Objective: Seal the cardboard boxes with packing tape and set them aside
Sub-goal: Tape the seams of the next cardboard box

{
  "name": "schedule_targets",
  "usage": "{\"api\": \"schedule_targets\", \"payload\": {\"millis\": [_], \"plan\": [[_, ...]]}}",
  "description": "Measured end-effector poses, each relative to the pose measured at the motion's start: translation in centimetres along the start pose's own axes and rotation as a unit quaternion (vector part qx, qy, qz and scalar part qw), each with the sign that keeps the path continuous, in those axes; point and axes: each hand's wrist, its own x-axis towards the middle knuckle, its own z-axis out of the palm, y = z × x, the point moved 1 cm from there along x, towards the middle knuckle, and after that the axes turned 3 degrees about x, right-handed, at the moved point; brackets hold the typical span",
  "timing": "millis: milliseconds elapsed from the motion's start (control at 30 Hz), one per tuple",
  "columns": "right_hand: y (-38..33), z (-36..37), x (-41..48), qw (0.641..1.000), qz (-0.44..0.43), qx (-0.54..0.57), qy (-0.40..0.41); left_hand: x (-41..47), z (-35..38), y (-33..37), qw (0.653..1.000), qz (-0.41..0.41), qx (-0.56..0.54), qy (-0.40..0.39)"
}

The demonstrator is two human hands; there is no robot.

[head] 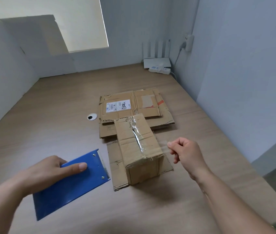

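My right hand (185, 153) pinches the loose tape end (164, 146) between thumb and fingertips. The box (130, 149) sits just left of that pinch, its taped seam running away from me. Farther left, my left hand (49, 171) grips the blue dispenser (76, 181), forearm angled inward.

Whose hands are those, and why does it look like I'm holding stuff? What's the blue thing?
There is no machine here, just a person wearing a camera on their head, so you see what they see. Their left hand grips a blue tape dispenser. Their right hand pinches the end of a clear tape strip stuck along the top of a small cardboard box. The box stands on flattened cardboard on a wooden table.
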Motion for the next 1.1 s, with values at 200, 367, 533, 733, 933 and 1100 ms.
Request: {"api": "schedule_targets", "payload": {"millis": [200, 367, 533, 733, 933, 1100], "plan": [[1.6, 0.1, 0.1, 0.999, 0.037, 0.010, 0.022, 1.1, 0.8, 1.1, 0.999, -0.013, 0.042, 0.008], [2.2, 0.5, 0.4, 0.999, 0.044, -0.003, 0.024, 2.1, 1.0, 1.0, 0.998, -0.022, 0.062, 0.010], [2.8, 1.2, 0.9, 0.997, 0.069, -0.011, 0.015, 3.9, 2.0, 0.7, 0.992, -0.047, 0.110, 0.042], [3.2, 1.9, 1.4, 0.990, 0.135, 0.008, -0.036, 6.3, 4.2, 1.6, 0.981, -0.075, 0.168, 0.062], [4.2, 0.2, 1.0, 0.950, 0.148, -0.275, 0.024, 6.8, 4.8, 3.1, 0.974, -0.073, 0.201, 0.072], [1.5, 2.0, -0.5, 0.960, -0.061, -0.266, 0.059, 6.5, 4.8, 3.6, 0.972, -0.081, 0.208, 0.071]]}}
